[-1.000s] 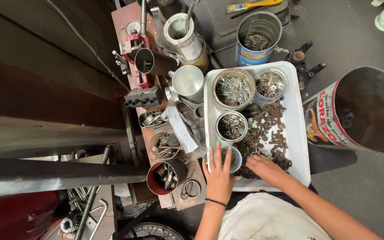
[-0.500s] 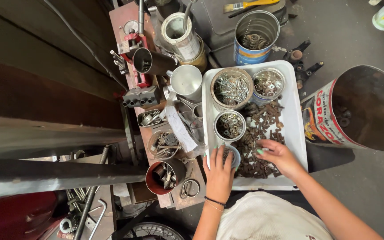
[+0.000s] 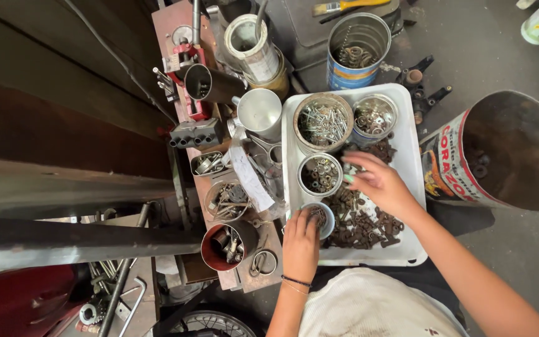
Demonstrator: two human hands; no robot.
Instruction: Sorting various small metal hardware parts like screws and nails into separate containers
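Note:
A white tray holds a pile of rusty nuts and bolts and several small tins. My left hand rests with its fingers over a small blue-rimmed cup at the tray's near left. My right hand hovers over the rusty pile with fingers spread, fingertips close to a round tin of washers. Farther back stand a tin of shiny screws and a tin of small nuts. Whether the right fingers pinch a piece is hidden.
A large open can lies tilted at the right. A blue-and-silver can stands behind the tray. Left of the tray a cluttered bench carries a metal cup, a red can of parts and tool tins. Metal beams run along the left.
My right hand has moved from the near right of the pile up and left toward the washer tin. My left hand has stayed on the small cup.

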